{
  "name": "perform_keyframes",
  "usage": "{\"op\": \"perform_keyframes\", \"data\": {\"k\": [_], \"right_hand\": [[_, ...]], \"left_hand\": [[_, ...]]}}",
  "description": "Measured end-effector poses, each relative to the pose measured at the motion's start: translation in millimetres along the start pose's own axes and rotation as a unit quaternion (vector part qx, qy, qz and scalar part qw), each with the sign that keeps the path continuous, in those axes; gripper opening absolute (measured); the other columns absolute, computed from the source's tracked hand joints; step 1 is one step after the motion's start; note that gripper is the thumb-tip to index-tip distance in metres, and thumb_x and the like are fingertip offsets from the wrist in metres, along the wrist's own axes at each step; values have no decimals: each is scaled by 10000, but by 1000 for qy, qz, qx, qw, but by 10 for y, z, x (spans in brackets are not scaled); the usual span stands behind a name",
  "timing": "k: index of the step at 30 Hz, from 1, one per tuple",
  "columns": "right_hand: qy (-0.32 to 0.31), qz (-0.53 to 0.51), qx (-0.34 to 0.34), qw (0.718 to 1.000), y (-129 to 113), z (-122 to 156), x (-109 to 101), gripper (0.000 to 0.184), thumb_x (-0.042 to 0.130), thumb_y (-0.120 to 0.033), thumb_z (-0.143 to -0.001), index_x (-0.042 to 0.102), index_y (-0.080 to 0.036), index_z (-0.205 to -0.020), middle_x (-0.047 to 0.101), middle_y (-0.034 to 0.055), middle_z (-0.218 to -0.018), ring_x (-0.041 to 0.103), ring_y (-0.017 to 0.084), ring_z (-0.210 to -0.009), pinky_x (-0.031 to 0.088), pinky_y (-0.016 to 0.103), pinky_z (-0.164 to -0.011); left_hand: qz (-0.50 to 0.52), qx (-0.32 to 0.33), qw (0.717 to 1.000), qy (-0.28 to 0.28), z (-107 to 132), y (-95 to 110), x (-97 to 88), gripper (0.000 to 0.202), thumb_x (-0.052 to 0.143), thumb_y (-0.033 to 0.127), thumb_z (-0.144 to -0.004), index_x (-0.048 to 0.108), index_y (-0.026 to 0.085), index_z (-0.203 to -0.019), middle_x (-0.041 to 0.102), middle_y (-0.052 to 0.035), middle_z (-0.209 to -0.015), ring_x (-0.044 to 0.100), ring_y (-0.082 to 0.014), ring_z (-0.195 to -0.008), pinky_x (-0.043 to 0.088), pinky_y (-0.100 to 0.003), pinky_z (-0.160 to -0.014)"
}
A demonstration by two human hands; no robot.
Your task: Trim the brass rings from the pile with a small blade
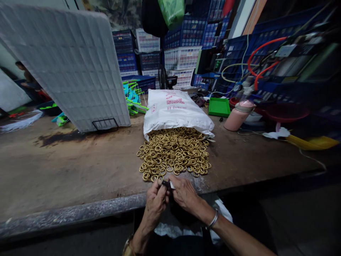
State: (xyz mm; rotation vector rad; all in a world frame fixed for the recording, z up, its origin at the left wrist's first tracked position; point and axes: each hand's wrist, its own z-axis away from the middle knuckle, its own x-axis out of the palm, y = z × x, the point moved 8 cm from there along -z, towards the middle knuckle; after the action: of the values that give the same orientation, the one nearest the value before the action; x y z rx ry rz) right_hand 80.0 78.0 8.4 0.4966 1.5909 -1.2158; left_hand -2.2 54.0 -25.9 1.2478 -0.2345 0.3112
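Note:
A pile of brass-coloured rings [173, 151] spills from the mouth of a white woven sack [178, 106] lying on the table. Just in front of the pile, at the table's near edge, my two hands meet. My right hand [186, 193], with a silver bangle at the wrist, is closed around a small dark piece with a white part [167, 184], too small to name exactly. My left hand [156, 199] is pinched shut at the other end of it; whatever its fingertips hold is mostly hidden. The nearest rings lie just beyond the fingertips.
A tall white padded panel [87, 71] stands on a wire stand at the left. Right of the sack are a green tray [219, 107] and a pink bottle [238, 115]. Stacked crates [182, 58] rise behind; a yellow scoop-like piece [311, 142] lies far right.

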Motion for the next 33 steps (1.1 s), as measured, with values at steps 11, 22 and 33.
{"op": "perform_keyframes", "data": {"k": [11, 22, 33], "right_hand": [[-35, -101, -27, 994, 170, -89, 95, 142, 365, -80, -718, 460, -184, -705, 551, -1, -655, 454, 112, -581, 275, 208, -531], [-23, -50, -52, 997, -3, -10, 26, 248, 368, -55, -659, 492, -183, -833, 561, 11, -686, 462, 125, -603, 279, 223, -565], [46, 9, -15, 999, 38, -207, 147, 221, 408, -95, -714, 482, -179, -904, 579, 15, -716, 494, 122, -620, 250, 226, -555]], "left_hand": [[10, 8, 998, -64, 107, 43, 56, 330, 640, 456, -664, 471, 173, -658, 507, 34, -563, 398, -43, -425, 266, -161, -412], [1, 4, 999, -50, 100, 59, 17, 381, 640, 492, -636, 428, 177, -646, 476, 56, -529, 345, -25, -379, 210, -148, -360], [98, -28, 993, -61, 328, 6, -94, 314, 554, 448, -748, 534, 135, -724, 460, 32, -555, 313, -29, -404, 198, -142, -342]]}}
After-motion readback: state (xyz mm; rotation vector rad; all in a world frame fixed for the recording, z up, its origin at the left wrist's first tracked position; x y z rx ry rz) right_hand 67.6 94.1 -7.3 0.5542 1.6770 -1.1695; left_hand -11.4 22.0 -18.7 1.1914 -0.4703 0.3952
